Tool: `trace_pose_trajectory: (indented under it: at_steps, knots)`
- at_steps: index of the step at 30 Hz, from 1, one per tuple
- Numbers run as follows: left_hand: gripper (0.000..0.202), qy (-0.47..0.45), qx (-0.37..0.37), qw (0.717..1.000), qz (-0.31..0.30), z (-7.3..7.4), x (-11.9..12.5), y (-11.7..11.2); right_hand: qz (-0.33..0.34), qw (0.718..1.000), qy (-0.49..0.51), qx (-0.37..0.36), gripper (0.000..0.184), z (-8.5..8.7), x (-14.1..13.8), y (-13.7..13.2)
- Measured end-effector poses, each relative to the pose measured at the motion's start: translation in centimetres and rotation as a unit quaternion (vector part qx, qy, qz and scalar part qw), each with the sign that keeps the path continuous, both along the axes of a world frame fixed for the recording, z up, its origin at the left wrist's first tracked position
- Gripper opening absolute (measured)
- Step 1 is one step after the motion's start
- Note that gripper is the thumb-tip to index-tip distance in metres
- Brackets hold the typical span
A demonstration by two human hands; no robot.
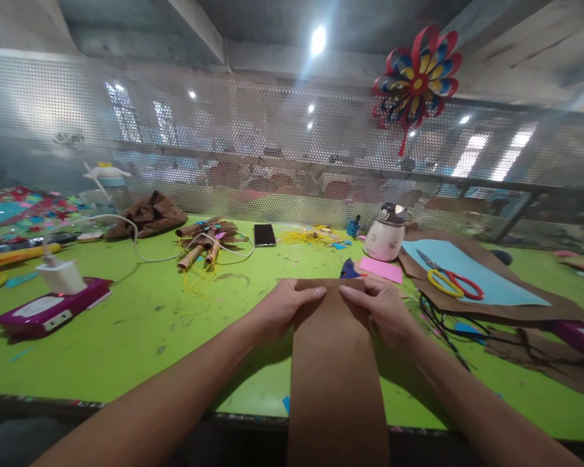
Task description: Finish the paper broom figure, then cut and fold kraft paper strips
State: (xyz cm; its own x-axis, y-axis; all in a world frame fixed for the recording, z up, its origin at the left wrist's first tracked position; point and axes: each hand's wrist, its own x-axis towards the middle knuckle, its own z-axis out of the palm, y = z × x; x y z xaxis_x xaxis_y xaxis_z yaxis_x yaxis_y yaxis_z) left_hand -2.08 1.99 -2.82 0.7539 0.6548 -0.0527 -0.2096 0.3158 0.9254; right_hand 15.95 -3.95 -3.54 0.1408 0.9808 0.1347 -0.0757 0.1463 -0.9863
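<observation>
A long strip of brown paper runs from my two hands down past the table's front edge and out of the bottom of the view. My left hand pinches its far left corner, thumb on top and fingers underneath. At the far right corner my right hand grips it the same way, the thumbs a little apart. Just beyond the strip's far edge lies a dark blue glue gun, partly hidden. A pink paper slip is close behind my right hand.
Scissors rest on light blue paper at right, near black cords. A white kettle-like jar, a phone and brown paper rolls stand or lie farther back. At left is a purple power strip with a charger.
</observation>
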Motion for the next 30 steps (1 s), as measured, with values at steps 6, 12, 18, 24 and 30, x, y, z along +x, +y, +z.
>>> trace_pose_trajectory:
  at_steps: [6, 12, 18, 24, 30]
  knots:
    - [0.030, 0.006, 0.008, 1.000, 0.021, 0.2, 0.1, 0.0, 0.000, 1.000, 0.016, -0.011, 0.027, -0.2, -0.3, 0.1]
    - [0.026, 0.024, 0.031, 0.997, 0.065, 0.2, 0.3, 0.2, -0.009, 0.999, 0.041, -0.022, 0.025, -0.8, -0.8, 0.5]
    - [0.028, 0.050, 0.045, 0.995, 0.077, 0.0, 0.4, 0.3, -0.013, 0.997, 0.065, -0.041, 0.026, -0.5, -1.3, 0.2]
    - [0.029, 0.059, 0.043, 0.993, 0.089, -0.2, 0.4, 0.6, -0.014, 0.995, 0.084, -0.053, 0.027, -0.2, -1.4, 0.2]
    - [0.028, 0.062, 0.044, 0.994, 0.080, -0.4, 0.4, 0.8, -0.004, 0.995, 0.081, -0.055, 0.026, -0.3, -0.9, 0.2]
